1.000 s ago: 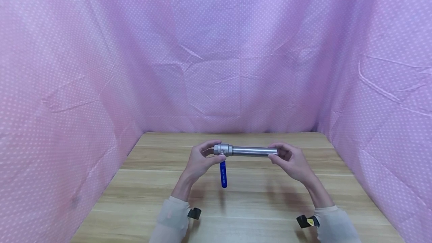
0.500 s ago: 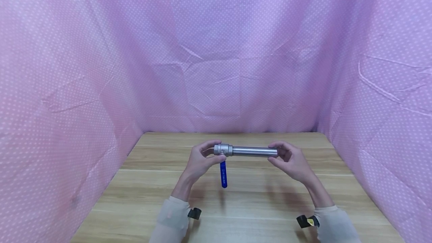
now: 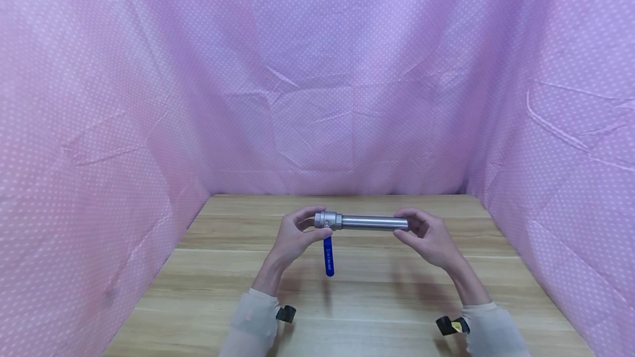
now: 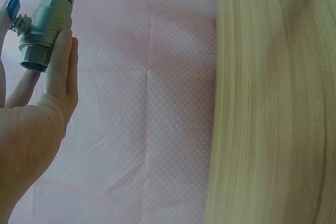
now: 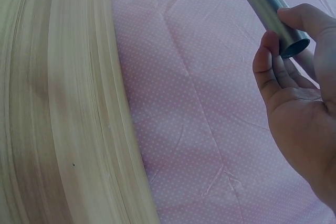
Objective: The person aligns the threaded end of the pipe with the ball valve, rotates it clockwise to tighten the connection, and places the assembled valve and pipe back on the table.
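A steel ball valve [image 3: 328, 219] with a blue lever handle [image 3: 328, 257] is joined to a smooth metal pipe [image 3: 374, 222], and the two lie level in one line above the table. My left hand [image 3: 294, 237] grips the valve body, thumb near the base of the lever and fingers behind. In the left wrist view the valve [image 4: 46, 30] shows its open threaded end, with threads visible where the pipe enters. My right hand [image 3: 430, 238] pinches the pipe's free end between thumb and fingers. The right wrist view shows the hollow mouth of the pipe [image 5: 278, 19].
Under both hands is a wooden table [image 3: 357, 313] with light grain. Pink dotted cloth [image 3: 337, 98] hangs at the back and both sides, close to the table's edges. Each sleeved wrist carries a small black camera [image 3: 286, 314].
My right thumb has shifted slightly left along the pipe's end. The valve, the pipe and my left hand stay in place.
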`<action>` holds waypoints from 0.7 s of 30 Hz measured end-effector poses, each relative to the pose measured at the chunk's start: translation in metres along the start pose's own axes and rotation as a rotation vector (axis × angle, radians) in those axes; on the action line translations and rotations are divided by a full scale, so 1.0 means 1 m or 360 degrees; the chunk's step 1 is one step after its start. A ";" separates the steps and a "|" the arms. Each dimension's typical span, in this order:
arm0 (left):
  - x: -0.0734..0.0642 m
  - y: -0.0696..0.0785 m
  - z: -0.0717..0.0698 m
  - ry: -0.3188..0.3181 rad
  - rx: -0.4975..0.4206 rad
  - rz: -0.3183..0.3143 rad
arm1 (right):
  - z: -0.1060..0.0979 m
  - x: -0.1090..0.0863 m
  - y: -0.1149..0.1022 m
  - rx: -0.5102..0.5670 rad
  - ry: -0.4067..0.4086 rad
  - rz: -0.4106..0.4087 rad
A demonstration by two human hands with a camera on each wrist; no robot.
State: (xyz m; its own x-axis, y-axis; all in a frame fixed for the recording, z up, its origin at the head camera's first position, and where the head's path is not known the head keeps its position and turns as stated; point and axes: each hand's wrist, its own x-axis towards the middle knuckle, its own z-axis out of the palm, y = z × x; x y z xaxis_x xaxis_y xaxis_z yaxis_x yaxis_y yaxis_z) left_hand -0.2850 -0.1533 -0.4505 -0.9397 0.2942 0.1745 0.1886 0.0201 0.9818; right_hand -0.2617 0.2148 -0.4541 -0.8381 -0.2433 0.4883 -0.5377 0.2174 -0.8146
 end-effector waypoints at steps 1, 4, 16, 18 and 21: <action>0.000 0.000 0.000 0.0000 0.0000 0.0001 | 0.000 0.000 0.000 -0.0003 0.0002 0.0005; 0.000 0.000 0.000 0.0001 0.0005 0.0006 | 0.000 0.000 0.001 -0.0015 0.0007 0.0017; -0.001 -0.002 0.001 -0.0002 0.0019 0.0024 | 0.000 -0.001 0.000 -0.0073 0.0014 0.0094; -0.001 -0.002 0.001 -0.0001 0.0016 0.0022 | 0.000 -0.001 0.000 -0.0081 0.0014 0.0101; -0.001 -0.002 0.001 0.0001 0.0017 0.0023 | 0.000 -0.001 0.000 -0.0077 0.0013 0.0104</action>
State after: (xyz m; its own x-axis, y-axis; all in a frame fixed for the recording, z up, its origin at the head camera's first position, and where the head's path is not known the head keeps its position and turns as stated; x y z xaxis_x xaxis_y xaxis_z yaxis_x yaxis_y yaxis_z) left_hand -0.2839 -0.1529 -0.4527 -0.9370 0.2940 0.1885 0.2050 0.0261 0.9784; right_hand -0.2603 0.2154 -0.4545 -0.8722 -0.2194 0.4371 -0.4854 0.2782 -0.8289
